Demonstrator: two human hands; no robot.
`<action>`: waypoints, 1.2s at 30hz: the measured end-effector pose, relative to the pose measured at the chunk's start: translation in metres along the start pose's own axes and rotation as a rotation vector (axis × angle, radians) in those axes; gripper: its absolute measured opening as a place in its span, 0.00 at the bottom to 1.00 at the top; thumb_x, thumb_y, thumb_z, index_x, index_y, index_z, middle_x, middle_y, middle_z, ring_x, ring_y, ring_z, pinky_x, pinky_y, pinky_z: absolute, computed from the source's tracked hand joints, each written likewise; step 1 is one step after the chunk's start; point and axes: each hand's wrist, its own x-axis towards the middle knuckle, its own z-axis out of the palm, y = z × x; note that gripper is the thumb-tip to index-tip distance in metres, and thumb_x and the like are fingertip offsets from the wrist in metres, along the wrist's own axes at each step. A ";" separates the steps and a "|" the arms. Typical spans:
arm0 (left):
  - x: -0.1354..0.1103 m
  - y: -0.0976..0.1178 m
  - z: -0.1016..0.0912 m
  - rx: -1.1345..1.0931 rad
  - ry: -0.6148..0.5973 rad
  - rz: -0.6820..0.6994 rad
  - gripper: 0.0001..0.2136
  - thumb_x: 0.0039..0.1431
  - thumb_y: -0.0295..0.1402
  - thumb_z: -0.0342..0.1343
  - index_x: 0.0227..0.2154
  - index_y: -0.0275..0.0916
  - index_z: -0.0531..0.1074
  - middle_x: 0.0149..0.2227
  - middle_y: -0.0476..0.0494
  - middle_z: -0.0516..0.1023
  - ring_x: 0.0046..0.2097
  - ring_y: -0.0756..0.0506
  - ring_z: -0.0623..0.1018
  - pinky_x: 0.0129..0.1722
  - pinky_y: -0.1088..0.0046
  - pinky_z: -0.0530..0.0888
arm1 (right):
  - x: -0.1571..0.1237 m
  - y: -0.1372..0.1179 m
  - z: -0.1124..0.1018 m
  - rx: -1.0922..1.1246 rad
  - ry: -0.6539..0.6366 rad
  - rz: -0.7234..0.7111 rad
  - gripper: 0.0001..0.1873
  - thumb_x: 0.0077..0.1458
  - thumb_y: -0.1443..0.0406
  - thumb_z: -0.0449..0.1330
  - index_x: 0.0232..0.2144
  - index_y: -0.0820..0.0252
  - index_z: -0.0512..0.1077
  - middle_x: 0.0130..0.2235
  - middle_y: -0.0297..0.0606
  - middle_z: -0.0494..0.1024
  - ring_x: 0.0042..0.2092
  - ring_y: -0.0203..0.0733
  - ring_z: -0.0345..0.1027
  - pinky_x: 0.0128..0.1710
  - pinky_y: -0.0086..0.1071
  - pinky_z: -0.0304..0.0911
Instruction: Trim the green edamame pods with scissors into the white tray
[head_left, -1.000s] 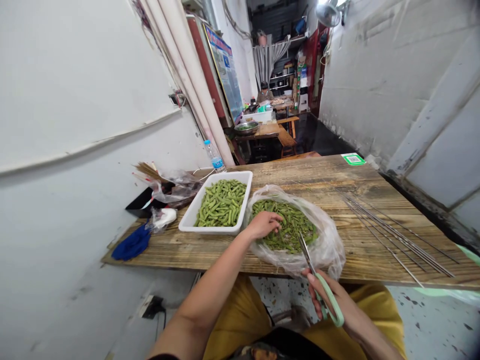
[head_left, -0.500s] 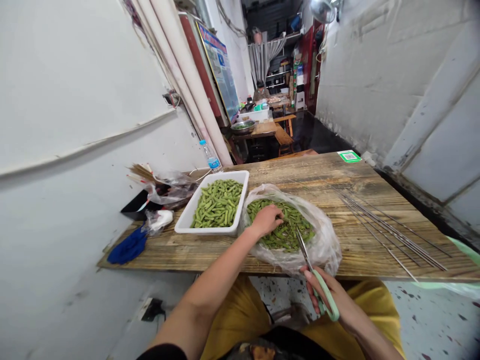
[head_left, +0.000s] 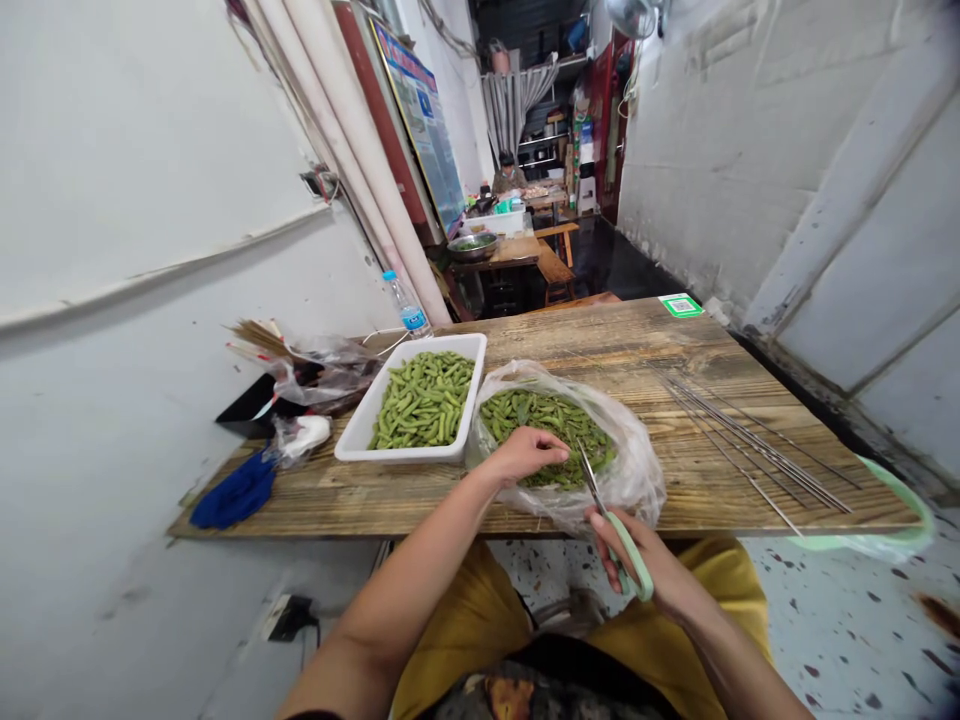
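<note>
One pair of green-handled scissors (head_left: 591, 480), gripped in the right hand (head_left: 664, 565), slanted forward and left from the near edge of a wooden table (head_left: 694, 515), its points over green pods (head_left: 559, 415) in a plastic bag (head_left: 637, 470) along that edge and just right of the left hand's (head_left: 525, 455) fingertips. The left hand was nearer the pods, its fingers bent together; whether they gripped one could not be told. Just left of the bag stood a white tray (head_left: 405, 455) of more pods, with metal skewers (head_left: 757, 442) toward the right edge and a blue cloth (head_left: 234, 492) by the near left corner. Beyond, white walls (head_left: 705, 150) framed a narrow room, where a person (head_left: 508, 178) sat at another table (head_left: 517, 250).
</note>
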 end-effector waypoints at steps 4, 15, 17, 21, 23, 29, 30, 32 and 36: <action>-0.002 0.004 0.005 -0.137 0.021 -0.062 0.11 0.40 0.34 0.66 0.29 0.34 0.79 0.21 0.50 0.75 0.26 0.52 0.68 0.29 0.76 0.64 | 0.000 0.004 -0.002 -0.006 -0.026 -0.019 0.23 0.50 0.44 0.57 0.28 0.57 0.64 0.20 0.24 0.62 0.17 0.28 0.55 0.14 0.24 0.55; -0.008 0.003 0.044 -0.932 0.222 -0.164 0.18 0.33 0.35 0.71 0.22 0.32 0.69 0.22 0.50 0.71 0.22 0.58 0.65 0.21 0.82 0.59 | -0.001 0.004 0.002 0.094 0.018 -0.022 0.24 0.50 0.43 0.57 0.33 0.57 0.65 0.25 0.28 0.66 0.21 0.32 0.61 0.19 0.27 0.62; -0.009 0.003 0.047 -0.916 0.247 -0.170 0.18 0.34 0.35 0.71 0.22 0.32 0.68 0.22 0.49 0.71 0.22 0.58 0.66 0.22 0.82 0.60 | -0.002 0.003 0.003 0.095 0.017 -0.022 0.24 0.50 0.43 0.56 0.29 0.57 0.65 0.24 0.28 0.66 0.21 0.32 0.61 0.19 0.27 0.62; -0.010 0.003 0.048 -0.898 0.236 -0.184 0.18 0.33 0.35 0.72 0.21 0.32 0.68 0.20 0.51 0.70 0.22 0.57 0.67 0.22 0.81 0.62 | -0.003 0.004 0.003 0.087 0.005 -0.020 0.24 0.51 0.44 0.56 0.26 0.58 0.64 0.22 0.28 0.66 0.20 0.31 0.60 0.18 0.27 0.61; -0.011 0.004 0.048 -0.903 0.237 -0.192 0.19 0.31 0.36 0.72 0.21 0.32 0.68 0.20 0.50 0.71 0.22 0.57 0.67 0.23 0.81 0.63 | -0.003 0.004 0.003 0.083 -0.001 -0.014 0.23 0.52 0.44 0.55 0.25 0.58 0.63 0.21 0.27 0.66 0.18 0.30 0.59 0.18 0.26 0.59; -0.010 0.001 0.054 -0.894 0.272 -0.197 0.21 0.29 0.38 0.72 0.21 0.33 0.67 0.19 0.52 0.70 0.21 0.56 0.67 0.22 0.80 0.62 | 0.000 0.008 0.005 0.057 0.005 -0.004 0.23 0.52 0.44 0.55 0.25 0.57 0.62 0.15 0.23 0.63 0.14 0.29 0.56 0.13 0.24 0.55; -0.010 0.000 0.055 -0.878 0.281 -0.192 0.20 0.30 0.38 0.72 0.20 0.34 0.66 0.18 0.52 0.69 0.21 0.56 0.67 0.21 0.80 0.61 | 0.001 0.009 0.005 0.068 0.013 0.001 0.23 0.52 0.44 0.55 0.26 0.57 0.62 0.16 0.22 0.63 0.14 0.29 0.56 0.13 0.24 0.55; -0.009 -0.003 0.057 -0.842 0.293 -0.173 0.20 0.32 0.40 0.71 0.20 0.35 0.65 0.18 0.53 0.68 0.20 0.56 0.67 0.21 0.80 0.60 | 0.003 0.012 0.006 0.095 0.033 0.018 0.23 0.50 0.44 0.58 0.28 0.57 0.62 0.18 0.22 0.63 0.14 0.28 0.55 0.12 0.24 0.55; -0.009 -0.006 0.055 -0.705 0.316 -0.122 0.15 0.40 0.39 0.66 0.23 0.34 0.69 0.17 0.54 0.67 0.19 0.56 0.64 0.20 0.79 0.59 | 0.005 0.013 0.005 0.118 0.059 0.016 0.24 0.46 0.44 0.60 0.31 0.56 0.62 0.19 0.21 0.61 0.15 0.27 0.53 0.10 0.23 0.55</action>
